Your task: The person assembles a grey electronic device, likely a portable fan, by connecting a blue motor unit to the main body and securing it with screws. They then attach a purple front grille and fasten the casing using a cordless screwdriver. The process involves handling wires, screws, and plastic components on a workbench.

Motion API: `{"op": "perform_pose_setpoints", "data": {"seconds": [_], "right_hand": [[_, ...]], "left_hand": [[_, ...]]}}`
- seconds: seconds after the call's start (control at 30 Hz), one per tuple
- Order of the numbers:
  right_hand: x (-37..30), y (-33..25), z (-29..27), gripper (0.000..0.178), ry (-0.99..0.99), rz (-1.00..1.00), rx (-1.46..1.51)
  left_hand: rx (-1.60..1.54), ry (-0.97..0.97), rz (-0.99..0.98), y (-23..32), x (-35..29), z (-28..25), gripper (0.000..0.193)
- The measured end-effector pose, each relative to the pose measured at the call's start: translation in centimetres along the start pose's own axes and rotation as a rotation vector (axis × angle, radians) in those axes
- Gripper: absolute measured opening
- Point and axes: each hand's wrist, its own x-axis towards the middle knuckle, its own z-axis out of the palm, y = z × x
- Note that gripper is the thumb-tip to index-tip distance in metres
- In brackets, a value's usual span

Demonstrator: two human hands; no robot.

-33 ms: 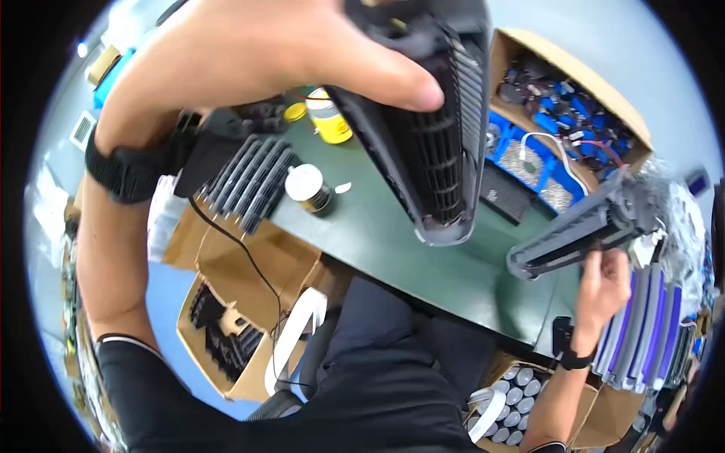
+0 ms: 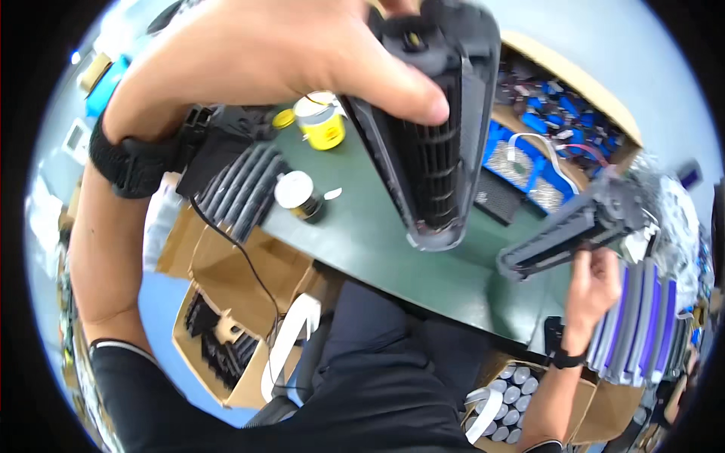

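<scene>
Your left forearm [image 2: 106, 257] rises along the left side, and the wrist bends sharply so your left hand [image 2: 325, 57] reaches rightward across the top, gripping, its thumb [image 2: 415, 98] angled down and most fingers hidden. Your right forearm [image 2: 551, 400] comes up from the lower edge; your right hand [image 2: 593, 287], lower and well apart, has its fingers curled in a grip.

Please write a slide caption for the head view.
Left hand grips a dark slatted housing, right hand a second dark housing, above a green table.
</scene>
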Motion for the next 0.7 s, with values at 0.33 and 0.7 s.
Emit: {"op": "perform_pose_setpoints", "data": {"seconds": [0.33,0.7], "right_hand": [[-1.2,-1.6,0.5,0.018,0.080,0.140,-0.045],[2.3,-9.6,-3.0,0.042,0.093,0.060,0.035]], "left_hand": [[-0.261,-0.138,0.401,-2.9,11.0,10.9,0.064],[-0.527,-0.174,0.270,-3.0,10.9,13.9,0.087]]}}
